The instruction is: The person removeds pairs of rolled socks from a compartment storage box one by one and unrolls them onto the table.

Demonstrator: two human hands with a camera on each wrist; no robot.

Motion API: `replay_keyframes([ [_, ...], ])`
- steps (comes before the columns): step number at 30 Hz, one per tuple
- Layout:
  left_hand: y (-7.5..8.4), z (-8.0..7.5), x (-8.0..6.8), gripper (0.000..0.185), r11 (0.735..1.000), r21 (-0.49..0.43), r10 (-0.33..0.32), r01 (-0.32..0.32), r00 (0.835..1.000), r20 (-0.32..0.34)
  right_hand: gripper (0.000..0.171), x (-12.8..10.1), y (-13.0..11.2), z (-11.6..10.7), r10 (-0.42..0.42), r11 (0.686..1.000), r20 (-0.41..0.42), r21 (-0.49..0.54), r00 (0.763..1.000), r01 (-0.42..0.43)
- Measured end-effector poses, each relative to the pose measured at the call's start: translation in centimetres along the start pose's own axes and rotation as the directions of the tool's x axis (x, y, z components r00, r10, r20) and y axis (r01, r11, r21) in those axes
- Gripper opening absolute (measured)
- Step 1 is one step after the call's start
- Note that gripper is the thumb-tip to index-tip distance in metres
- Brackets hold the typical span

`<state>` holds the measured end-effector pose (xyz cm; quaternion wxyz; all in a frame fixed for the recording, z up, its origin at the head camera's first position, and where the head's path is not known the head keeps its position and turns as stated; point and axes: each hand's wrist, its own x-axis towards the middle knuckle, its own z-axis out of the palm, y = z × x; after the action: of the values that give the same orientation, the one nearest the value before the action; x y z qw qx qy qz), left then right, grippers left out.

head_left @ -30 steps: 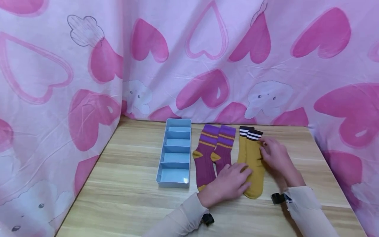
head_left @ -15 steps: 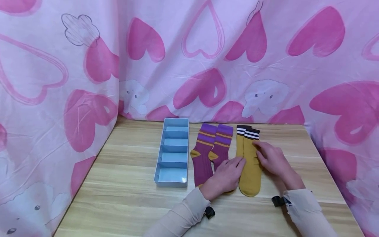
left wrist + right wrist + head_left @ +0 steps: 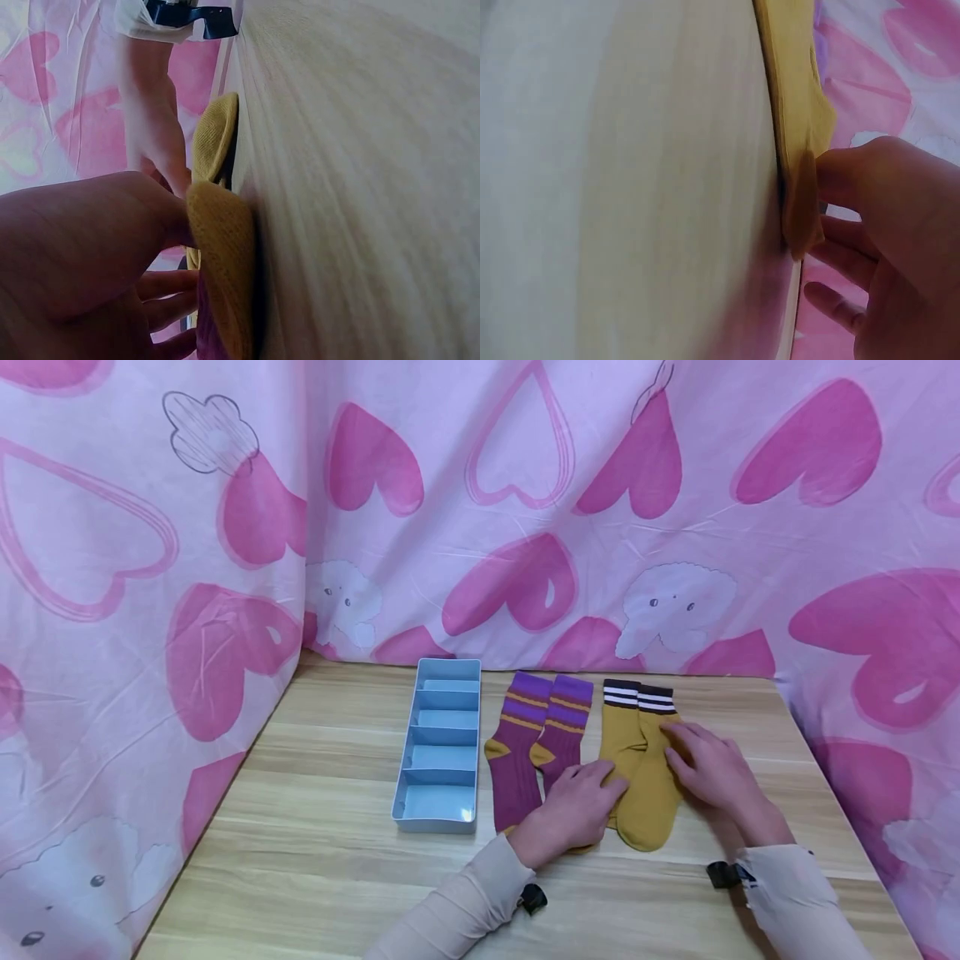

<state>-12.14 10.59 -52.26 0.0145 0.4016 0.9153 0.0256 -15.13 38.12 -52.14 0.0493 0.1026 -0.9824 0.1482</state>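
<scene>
Two mustard-yellow socks with black-and-white striped cuffs lie side by side on the wooden table. My left hand rests flat on the foot of the left yellow sock and on the edge of a purple sock. In the left wrist view my left hand's thumb presses that yellow sock's toe. My right hand lies with straight fingers on the right yellow sock. The right wrist view shows my right hand touching that sock's edge.
A pair of purple socks with orange stripes lies left of the yellow pair. A light blue divided tray with several compartments stands further left. Pink heart-print cloth hangs behind and along both sides of the table.
The right yellow sock slid rightwards under my right hand and no longer overlaps the left one. My left hand stayed on the left yellow sock's foot.
</scene>
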Motion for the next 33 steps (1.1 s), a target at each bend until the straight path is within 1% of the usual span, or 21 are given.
replay_keyframes([
  [3, 0.0, -0.1, -0.1, 0.052, 1.000, -0.026, -0.001, 0.002, 1.000, 0.022, 0.048, -0.3, 0.4, -0.2, 0.011, 1.000, 0.017, -0.013, 1.000, -0.010],
  [8, 0.2, -0.6, -0.2, 0.066, 0.997, -0.077, -0.012, 0.018, 0.996, 0.084, 0.051, -0.1, 1.1, -0.2, 0.043, 0.999, 0.061, -0.027, 0.997, -0.041],
  [15, 0.4, -1.2, -0.2, 0.068, 0.991, -0.122, -0.029, 0.047, 0.989, 0.146, 0.052, 0.5, 1.4, 0.0, 0.048, 0.999, 0.080, -0.026, 0.996, -0.046],
  [19, 0.4, -1.4, -0.4, 0.068, 0.992, -0.120, -0.023, 0.041, 0.988, 0.152, 0.052, 0.7, 1.3, 0.1, 0.035, 0.999, 0.084, -0.007, 0.996, -0.034],
  [21, 0.3, -1.3, -0.5, 0.068, 0.993, -0.112, -0.014, 0.030, 0.990, 0.141, 0.052, 0.8, 1.3, 0.1, 0.028, 1.000, 0.091, 0.007, 0.995, -0.029],
  [26, -0.4, -1.2, -0.9, 0.074, 0.996, -0.091, 0.005, 0.003, 0.996, 0.088, 0.051, 1.0, 1.1, 0.0, 0.014, 0.999, 0.105, 0.037, 0.994, -0.018],
  [30, -1.8, -1.6, -1.6, 0.062, 0.996, -0.086, 0.029, -0.029, 1.000, 0.001, 0.049, 1.3, 0.7, -0.2, 0.009, 0.999, 0.077, 0.050, 0.997, -0.012],
  [33, -3.5, -2.9, -2.6, 0.050, 0.993, -0.107, 0.045, -0.054, 0.996, -0.079, 0.047, 1.6, 0.1, -0.3, 0.004, 0.998, 0.022, 0.064, 1.000, -0.006],
])
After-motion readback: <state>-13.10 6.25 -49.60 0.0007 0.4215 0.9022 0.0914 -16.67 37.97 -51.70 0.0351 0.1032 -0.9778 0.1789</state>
